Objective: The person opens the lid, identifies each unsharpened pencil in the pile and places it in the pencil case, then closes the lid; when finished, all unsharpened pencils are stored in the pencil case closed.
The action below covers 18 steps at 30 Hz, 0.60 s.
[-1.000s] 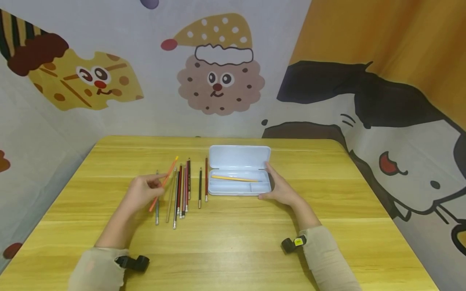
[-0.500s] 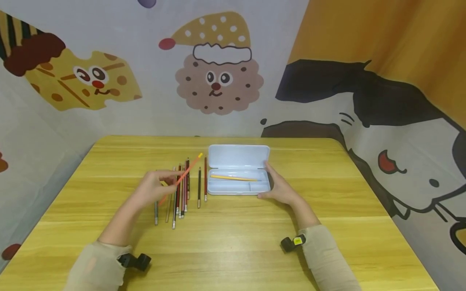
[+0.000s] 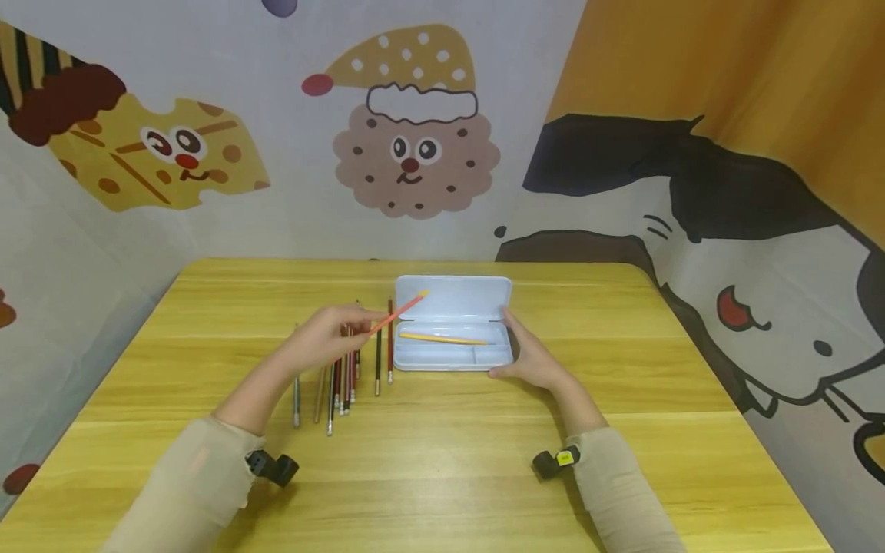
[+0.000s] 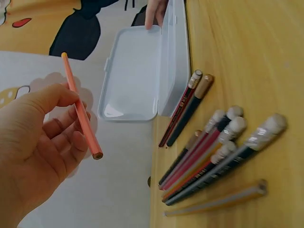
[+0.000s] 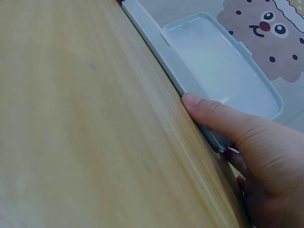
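My left hand [image 3: 332, 334] pinches an orange pencil [image 3: 401, 311] between thumb and fingers. The pencil slants up to the right, its yellow tip in front of the raised lid of a pale blue pencil case [image 3: 435, 358]. In the left wrist view the orange pencil [image 4: 81, 111] hangs clear of the table. A yellow pencil [image 3: 442, 338] lies in the case's long back compartment. My right hand [image 3: 532, 357] grips the case's right end; in the right wrist view the thumb of the right hand [image 5: 256, 147] presses on the front side, and the other fingers are partly hidden.
Several pencils [image 3: 346, 392] lie in a loose row under and beside my left forearm. A black pencil [image 3: 378, 369] and a dark red pencil [image 3: 390, 346] lie just left of the case. The wooden table [image 3: 442, 468] ends at a patterned cloth behind.
My left hand has carried the orange pencil rightward, from over the left pencils to the case's left side. The right hand and the case have stayed put.
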Each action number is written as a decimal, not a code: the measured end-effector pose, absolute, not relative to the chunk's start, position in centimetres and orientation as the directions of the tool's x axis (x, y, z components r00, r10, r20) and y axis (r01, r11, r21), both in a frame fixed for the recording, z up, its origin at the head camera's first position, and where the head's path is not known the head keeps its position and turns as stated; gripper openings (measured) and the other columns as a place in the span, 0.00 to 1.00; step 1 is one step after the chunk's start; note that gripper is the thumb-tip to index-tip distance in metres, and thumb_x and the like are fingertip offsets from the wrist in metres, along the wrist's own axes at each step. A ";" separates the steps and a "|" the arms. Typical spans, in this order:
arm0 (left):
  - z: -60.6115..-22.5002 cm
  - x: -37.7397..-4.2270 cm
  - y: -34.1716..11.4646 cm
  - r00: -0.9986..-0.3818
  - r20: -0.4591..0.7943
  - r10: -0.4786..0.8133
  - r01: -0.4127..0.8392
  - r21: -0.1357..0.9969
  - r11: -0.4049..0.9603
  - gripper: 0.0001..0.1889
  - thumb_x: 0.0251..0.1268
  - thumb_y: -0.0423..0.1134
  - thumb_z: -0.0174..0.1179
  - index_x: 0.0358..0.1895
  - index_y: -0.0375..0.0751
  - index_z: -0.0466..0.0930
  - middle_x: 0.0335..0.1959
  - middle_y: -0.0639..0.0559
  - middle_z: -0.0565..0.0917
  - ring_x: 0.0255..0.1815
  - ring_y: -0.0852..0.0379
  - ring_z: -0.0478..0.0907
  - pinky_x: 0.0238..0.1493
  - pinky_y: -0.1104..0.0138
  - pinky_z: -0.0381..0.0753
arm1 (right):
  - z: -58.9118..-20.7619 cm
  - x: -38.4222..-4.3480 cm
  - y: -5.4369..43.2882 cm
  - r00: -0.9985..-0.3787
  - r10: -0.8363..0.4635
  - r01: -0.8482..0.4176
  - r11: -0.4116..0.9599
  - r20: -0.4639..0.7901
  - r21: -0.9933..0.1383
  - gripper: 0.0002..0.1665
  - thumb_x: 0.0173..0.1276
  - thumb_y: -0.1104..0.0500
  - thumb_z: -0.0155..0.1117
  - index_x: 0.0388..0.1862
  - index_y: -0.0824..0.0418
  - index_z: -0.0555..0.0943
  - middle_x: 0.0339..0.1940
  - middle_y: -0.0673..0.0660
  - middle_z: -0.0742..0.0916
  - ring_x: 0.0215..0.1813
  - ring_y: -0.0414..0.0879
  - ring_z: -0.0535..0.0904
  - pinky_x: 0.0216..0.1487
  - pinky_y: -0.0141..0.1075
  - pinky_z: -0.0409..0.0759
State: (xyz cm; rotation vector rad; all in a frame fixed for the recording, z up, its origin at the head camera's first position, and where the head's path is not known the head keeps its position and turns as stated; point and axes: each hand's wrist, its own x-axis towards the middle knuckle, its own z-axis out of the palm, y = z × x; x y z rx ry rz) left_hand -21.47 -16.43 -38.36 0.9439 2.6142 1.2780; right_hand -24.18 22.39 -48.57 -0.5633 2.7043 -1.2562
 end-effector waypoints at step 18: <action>-38.5 -25.0 -11.7 -0.707 0.142 0.693 0.612 0.613 0.500 0.21 0.66 0.24 0.54 0.61 0.40 0.76 0.34 0.48 0.77 0.33 0.56 0.70 0.32 0.65 0.75 | -48.4 -24.2 22.4 -0.926 -0.373 -0.273 0.579 0.048 -0.769 0.76 0.42 0.48 0.83 0.79 0.49 0.39 0.76 0.62 0.57 0.75 0.58 0.46 0.71 0.55 0.42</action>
